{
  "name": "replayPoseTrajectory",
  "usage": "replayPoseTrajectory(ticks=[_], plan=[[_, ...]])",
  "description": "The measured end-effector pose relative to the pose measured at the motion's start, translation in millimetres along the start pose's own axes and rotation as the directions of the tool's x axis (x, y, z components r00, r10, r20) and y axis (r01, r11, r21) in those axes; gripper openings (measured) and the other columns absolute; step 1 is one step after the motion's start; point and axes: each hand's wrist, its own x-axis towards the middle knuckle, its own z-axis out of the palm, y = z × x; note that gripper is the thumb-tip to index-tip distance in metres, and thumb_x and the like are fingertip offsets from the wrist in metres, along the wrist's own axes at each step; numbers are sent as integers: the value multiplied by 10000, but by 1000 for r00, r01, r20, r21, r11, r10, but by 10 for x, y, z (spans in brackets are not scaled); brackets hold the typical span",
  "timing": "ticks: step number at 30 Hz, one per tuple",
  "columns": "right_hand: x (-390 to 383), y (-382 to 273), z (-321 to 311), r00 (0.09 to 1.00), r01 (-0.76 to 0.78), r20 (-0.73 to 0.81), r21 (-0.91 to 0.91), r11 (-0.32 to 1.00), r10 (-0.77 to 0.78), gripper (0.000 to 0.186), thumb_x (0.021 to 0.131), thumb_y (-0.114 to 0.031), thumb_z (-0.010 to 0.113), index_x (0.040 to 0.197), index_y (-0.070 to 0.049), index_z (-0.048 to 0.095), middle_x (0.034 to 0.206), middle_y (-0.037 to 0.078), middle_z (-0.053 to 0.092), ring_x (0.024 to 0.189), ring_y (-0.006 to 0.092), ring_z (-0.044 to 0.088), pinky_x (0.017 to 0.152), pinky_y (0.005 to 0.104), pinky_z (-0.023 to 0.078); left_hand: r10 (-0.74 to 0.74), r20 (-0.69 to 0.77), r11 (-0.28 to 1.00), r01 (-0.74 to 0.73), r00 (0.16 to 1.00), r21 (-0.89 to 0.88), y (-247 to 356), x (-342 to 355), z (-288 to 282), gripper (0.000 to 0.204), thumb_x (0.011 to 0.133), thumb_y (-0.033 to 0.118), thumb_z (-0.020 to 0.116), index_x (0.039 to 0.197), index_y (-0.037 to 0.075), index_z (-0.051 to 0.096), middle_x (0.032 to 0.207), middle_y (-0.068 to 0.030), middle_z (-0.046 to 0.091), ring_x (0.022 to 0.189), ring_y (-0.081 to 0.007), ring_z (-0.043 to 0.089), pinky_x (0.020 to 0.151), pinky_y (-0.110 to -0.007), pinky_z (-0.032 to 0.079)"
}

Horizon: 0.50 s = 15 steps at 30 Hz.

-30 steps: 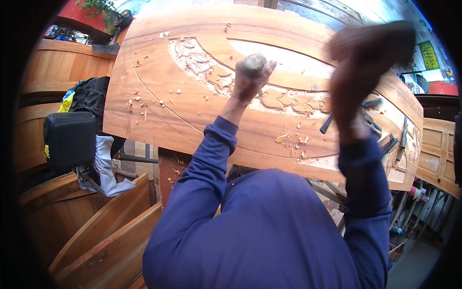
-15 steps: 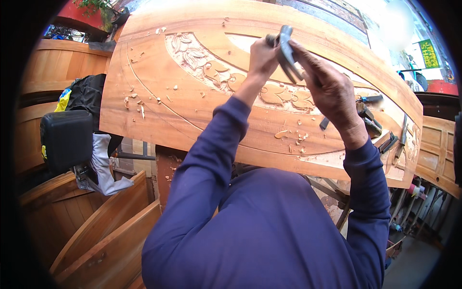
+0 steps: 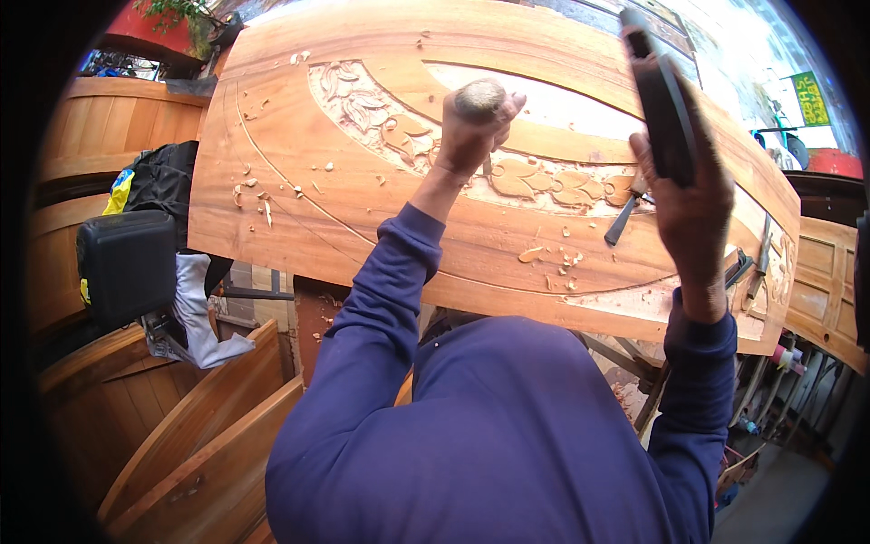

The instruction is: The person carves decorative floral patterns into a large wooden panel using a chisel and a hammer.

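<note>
A broad wooden panel [image 3: 299,145] with carved leaves and flowers lies in front of me. My left hand [image 3: 460,140], closed in a fist, holds a chisel by its handle [image 3: 480,98]; the butt faces up and a bit of blade shows below the fist, over the carving. On the right my right hand [image 3: 698,204] grips a claw hammer [image 3: 666,118], raised above the panel and smeared by motion. Another chisel [image 3: 622,222] with a dark handle lies on the carved band between my hands.
Wood shavings [image 3: 265,207] are scattered over the panel. At its right end lie another chisel [image 3: 763,249] and a black tool [image 3: 739,267]. Left of the panel stands a black padded block [image 3: 127,267] on a bracket; wooden boards [image 3: 204,462] lean below it.
The hammer has swung from close beside my left hand up and away to the right. My left hand has shifted slightly left and down, tilting the chisel's butt into sight.
</note>
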Motion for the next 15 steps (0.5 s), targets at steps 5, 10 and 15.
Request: replayPoseTrajectory(ticks=[5, 10, 15], plan=[[432, -82, -210, 995, 28, -100, 261, 965, -2, 495, 929, 24, 718, 1394, -117, 625, 975, 43, 701, 695, 83, 577, 627, 227, 508, 60, 39, 996, -63, 997, 69, -68, -99, -181, 304, 961, 137, 724, 732, 115, 525, 547, 63, 409, 434, -31, 367, 400, -226, 282], [470, 118, 371, 961, 155, -278, 481, 863, -18, 327, 949, 1, 649, 1255, -113, 650, 771, 16, 577, 626, 126, 547, 550, 284, 470, 144, 90, 932, -166, 985, 322, -101, -99, -180, 180, 919, 96, 755, 824, 1, 635, 679, -20, 627, 594, -107, 603, 533, -290, 504], [53, 231, 563, 932, 210, 323, -117, 971, -162, 663, 923, -56, 651, 1519, -307, 505, 777, 100, 619, 642, 257, 640, 565, 392, 543, -26, 90, 908, -14, 996, 418, -25, -140, -193, 210, 890, 108, 794, 1047, -7, 715, 871, -89, 758, 784, -144, 731, 677, -296, 603]])
